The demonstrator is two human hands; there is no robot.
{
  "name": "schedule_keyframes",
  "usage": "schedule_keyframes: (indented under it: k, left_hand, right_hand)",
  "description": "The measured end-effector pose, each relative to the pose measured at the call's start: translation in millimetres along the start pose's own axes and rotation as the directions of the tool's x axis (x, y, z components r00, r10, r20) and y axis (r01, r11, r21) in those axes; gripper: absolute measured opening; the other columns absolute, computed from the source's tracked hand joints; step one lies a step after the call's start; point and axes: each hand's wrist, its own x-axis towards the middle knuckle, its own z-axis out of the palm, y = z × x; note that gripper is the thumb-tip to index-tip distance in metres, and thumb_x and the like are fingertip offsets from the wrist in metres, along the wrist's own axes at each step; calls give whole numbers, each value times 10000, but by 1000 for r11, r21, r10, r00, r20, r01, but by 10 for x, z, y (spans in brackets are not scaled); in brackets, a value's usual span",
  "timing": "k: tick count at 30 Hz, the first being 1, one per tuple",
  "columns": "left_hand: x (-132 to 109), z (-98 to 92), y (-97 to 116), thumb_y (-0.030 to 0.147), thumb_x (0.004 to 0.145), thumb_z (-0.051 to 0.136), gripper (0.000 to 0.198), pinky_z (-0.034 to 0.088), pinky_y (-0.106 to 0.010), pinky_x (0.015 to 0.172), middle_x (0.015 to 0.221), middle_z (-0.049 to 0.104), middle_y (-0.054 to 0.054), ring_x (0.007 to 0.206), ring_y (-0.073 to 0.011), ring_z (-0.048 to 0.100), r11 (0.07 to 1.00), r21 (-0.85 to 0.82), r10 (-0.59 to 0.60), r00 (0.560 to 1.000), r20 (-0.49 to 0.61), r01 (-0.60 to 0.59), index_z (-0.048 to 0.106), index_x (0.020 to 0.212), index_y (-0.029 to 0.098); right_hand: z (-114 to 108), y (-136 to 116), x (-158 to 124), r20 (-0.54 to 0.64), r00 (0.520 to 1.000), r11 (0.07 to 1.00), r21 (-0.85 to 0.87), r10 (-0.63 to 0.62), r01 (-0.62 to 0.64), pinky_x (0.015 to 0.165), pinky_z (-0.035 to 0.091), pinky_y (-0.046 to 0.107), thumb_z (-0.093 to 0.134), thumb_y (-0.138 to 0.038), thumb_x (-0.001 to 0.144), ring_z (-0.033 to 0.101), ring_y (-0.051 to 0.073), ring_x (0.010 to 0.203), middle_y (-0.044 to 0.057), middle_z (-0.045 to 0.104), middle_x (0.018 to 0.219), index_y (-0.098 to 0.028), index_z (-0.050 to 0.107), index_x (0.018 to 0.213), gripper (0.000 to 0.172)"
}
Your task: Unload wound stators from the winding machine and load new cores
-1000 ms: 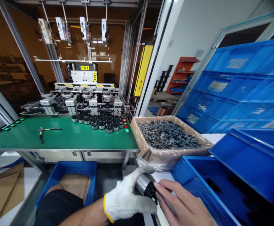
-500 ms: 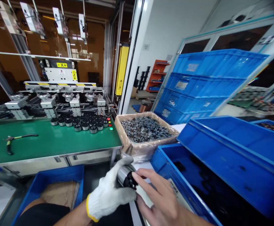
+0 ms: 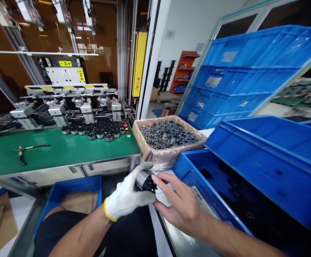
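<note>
In a white glove with a yellow cuff, my left hand (image 3: 128,194) is wrapped around a motor stator (image 3: 144,179), a short silver metal cylinder with a black slotted plastic end. The cylinder lies tilted, its black end facing right. My bare right hand (image 3: 181,201) pinches that black end between thumb and fingers. Whether a separate black insulator piece sits under those fingertips is hidden. Both hands are in front of the body, just below a lined carton (image 3: 159,154) of grey ring-shaped metal cores.
On the green bench (image 3: 64,151) lie cutting pliers (image 3: 24,150) and several stators (image 3: 108,136) before a winding machine (image 3: 64,76). Blue crates (image 3: 195,178) holding dark parts stand right; more blue crates (image 3: 241,80) are stacked behind. Another blue bin (image 3: 55,192) with cardboard is lower left.
The camera view has tilted down and shifted, so the hands appear higher. Both hands keep their hold on the stator, the right fingers still at its black end.
</note>
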Motion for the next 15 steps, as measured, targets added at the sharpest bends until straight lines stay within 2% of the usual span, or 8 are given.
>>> schedule_keyframes:
  k: [6, 11, 13, 15]
  left_hand:
    - [4, -3, -48, 250, 700, 745, 750, 348, -403, 1121, 1103, 643, -51, 1238, -276, 489, 999, -39, 13, 1000, -9, -13, 482, 1396, 156]
    - [23, 12, -118, 262, 734, 741, 704, 350, -396, 1123, 1132, 645, -63, 1139, -248, 561, 987, -151, 57, 998, 7, -55, 493, 1382, 148]
    - [25, 12, -134, 253, 728, 737, 710, 366, -391, 1112, 1158, 642, -66, 1169, -258, 549, 988, -148, 46, 999, 2, -45, 491, 1386, 150]
    - [20, 5, -151, 230, 714, 736, 742, 372, -390, 1111, 1153, 647, -59, 1208, -268, 529, 993, -113, 22, 1000, -4, -22, 478, 1406, 161]
  right_hand:
    - [11, 5, 1, 39, 999, 998, 57, 6, -8, 815, 583, 343, 591, -120, 874, 629, 235, 1028, 173, 639, 1075, -67, 583, 1228, 358]
    - [22, -6, -4, 53, 999, 999, 47, -1, -2, 823, 584, 361, 612, -146, 892, 617, 238, 1045, 175, 638, 1079, -72, 568, 1256, 374]
    - [23, -11, -4, 54, 998, 998, 50, 21, -24, 819, 588, 362, 599, -150, 897, 619, 236, 1039, 173, 638, 1074, -76, 567, 1256, 367]
    - [18, -13, -2, 65, 998, 999, 33, -15, 12, 823, 591, 369, 565, -128, 897, 620, 240, 1039, 171, 642, 1066, -69, 583, 1227, 336]
